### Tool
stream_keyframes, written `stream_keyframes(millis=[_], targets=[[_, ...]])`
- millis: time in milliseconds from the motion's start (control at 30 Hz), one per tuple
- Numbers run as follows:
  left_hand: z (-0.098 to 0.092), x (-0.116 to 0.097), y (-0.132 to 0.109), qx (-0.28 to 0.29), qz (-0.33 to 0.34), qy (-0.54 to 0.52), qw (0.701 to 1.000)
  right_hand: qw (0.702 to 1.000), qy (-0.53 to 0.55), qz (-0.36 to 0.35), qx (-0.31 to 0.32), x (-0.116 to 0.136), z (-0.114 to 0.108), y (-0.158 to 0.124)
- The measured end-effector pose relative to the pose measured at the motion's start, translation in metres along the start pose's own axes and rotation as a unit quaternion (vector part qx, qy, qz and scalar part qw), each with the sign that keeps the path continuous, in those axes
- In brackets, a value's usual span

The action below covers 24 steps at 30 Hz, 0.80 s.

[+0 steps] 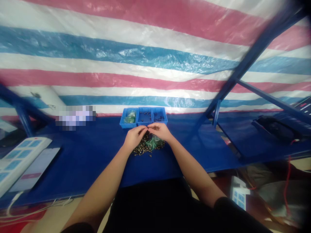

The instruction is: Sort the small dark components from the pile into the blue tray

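Note:
My left hand (133, 137) and my right hand (160, 131) meet fingertip to fingertip over the table, both pinched closed. Whatever small piece they hold between them is too tiny to name. Beneath them lies a pile of small brass-coloured metal parts (143, 149), with a crumpled green-tinted clear plastic bag (153, 141) on it. Just beyond my fingers stand blue plastic bins. The left bin (123, 122) contains green-tinted packets (130, 117). A few small dark pieces lie in the middle bin (143, 122) and the right bin (163, 113).
On the blue table (97, 158), a white power strip (29, 145) and a phone (36, 170) with a cable lie at left. Blue metal frame bars (224, 87) rise at right, near a black object (274, 127). Striped plastic sheeting (145, 55) hangs behind. Another power strip (238, 194) is lower right.

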<state>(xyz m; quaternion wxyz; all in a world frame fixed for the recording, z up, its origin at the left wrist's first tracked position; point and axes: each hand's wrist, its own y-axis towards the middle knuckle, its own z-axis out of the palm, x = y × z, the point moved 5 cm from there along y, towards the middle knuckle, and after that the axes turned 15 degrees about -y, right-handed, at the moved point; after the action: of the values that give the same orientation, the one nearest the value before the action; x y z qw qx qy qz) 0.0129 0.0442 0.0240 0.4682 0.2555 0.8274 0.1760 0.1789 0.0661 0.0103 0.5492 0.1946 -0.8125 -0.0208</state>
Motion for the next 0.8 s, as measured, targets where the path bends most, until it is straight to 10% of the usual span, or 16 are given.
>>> stream_keyframes(millis=[800], targets=[[0.0002, 0.0019, -0.0018, -0.014, -0.001, -0.005, 1.000, 1.000, 0.002, 0.019, 0.011, 0.0051, -0.0014, -0.0013]])
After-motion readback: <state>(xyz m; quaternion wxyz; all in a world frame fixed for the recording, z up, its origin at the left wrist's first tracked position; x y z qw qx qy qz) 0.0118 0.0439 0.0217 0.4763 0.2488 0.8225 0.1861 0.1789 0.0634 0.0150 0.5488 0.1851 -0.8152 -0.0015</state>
